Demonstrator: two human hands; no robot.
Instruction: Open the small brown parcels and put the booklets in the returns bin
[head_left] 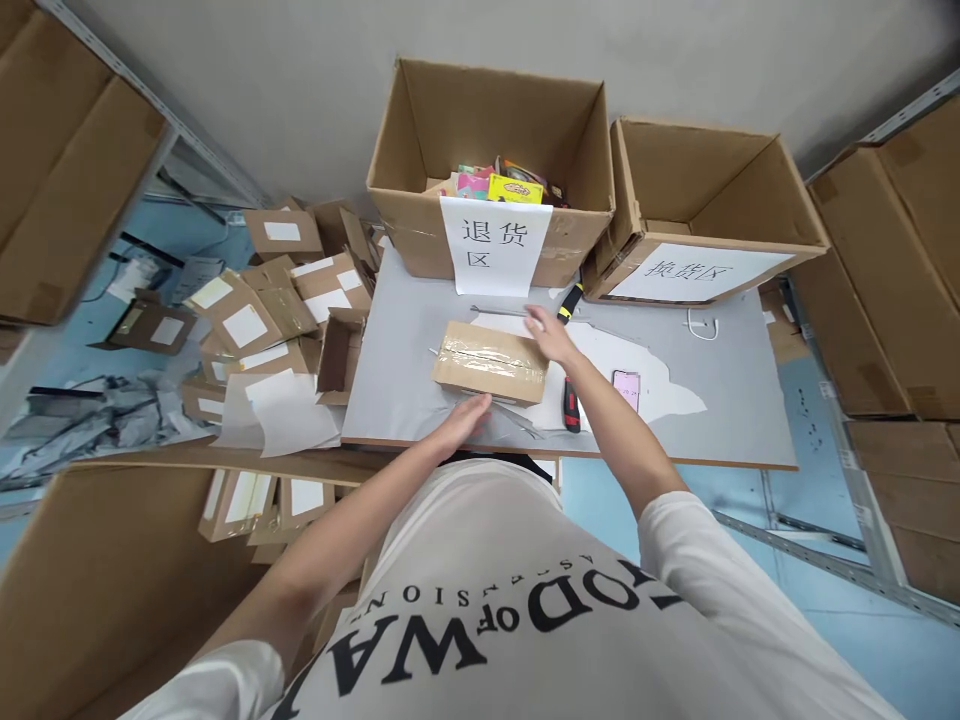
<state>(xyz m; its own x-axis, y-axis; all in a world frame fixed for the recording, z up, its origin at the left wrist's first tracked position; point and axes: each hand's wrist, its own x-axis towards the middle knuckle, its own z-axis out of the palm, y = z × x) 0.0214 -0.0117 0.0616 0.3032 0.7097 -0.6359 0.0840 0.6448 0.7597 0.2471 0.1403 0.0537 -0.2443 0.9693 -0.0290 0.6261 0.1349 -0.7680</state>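
A small taped cardboard box (491,362) lies on the grey table, with shiny clear tape along its top. My left hand (463,422) is at its near side, fingers stretched out and fingertips against the lower edge. At the far right corner is my right hand (551,335), its fingers extended behind the box's back edge; whether it presses on the box I cannot tell. A red-and-black box cutter (571,405) lies just right of the box. Beyond my right hand lies a yellow-and-black tool (571,302), partly hidden. A phone (626,390) with a pink screen rests right of my forearm.
Two large open cartons stand at the table's back: one (420,230) with colourful packages, another (720,270) with a paper label. Several small boxes (247,310) are piled left of the table (750,400). Stacked cartons (862,300) line the right; a big open carton (112,580) is lower left.
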